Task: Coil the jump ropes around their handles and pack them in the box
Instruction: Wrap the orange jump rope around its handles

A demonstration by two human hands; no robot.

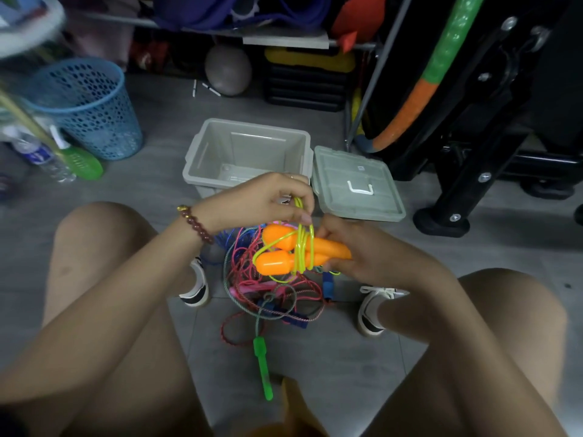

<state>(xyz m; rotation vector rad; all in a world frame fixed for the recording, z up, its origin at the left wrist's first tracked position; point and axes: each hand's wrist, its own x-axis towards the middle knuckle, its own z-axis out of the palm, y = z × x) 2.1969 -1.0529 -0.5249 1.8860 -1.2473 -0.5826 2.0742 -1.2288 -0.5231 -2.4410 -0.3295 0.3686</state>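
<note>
Head view, working out from the grip: left grip holding the yellow rope in a tight pinch, just above the orange handles; right grip clasped round the narrow ends of both handles, side by side, bulbous ends pointing left. Several turns of rope already round the middle of the pair, close together; one loose loop out past the bulbous ends, thin slack trailing down toward the tangle of ropes on the floor between the shoes. Judged: mid-coil on this rope, none packed yet. For a clean wind: hold both handles pressed parallel to stop either one sliding out; lay each new turn beside the last rather than on top; keep light, even tension from the pinch; feed slack through gradually instead of yanking. Likely snag: yellow tail caught among the pink, blue and teal cords below, dragging a second rope up, so worth shaking free before pulling. Take up that stray loop by the bulbous ends or expect a bundle quick to spring open. Finish by tucking the end under the last turn. Just beyond both grips, grey box open on the floor, lid flat just beside it on the right; short reach forward for the drop. One green handle lying apart, nearer the body.
</note>
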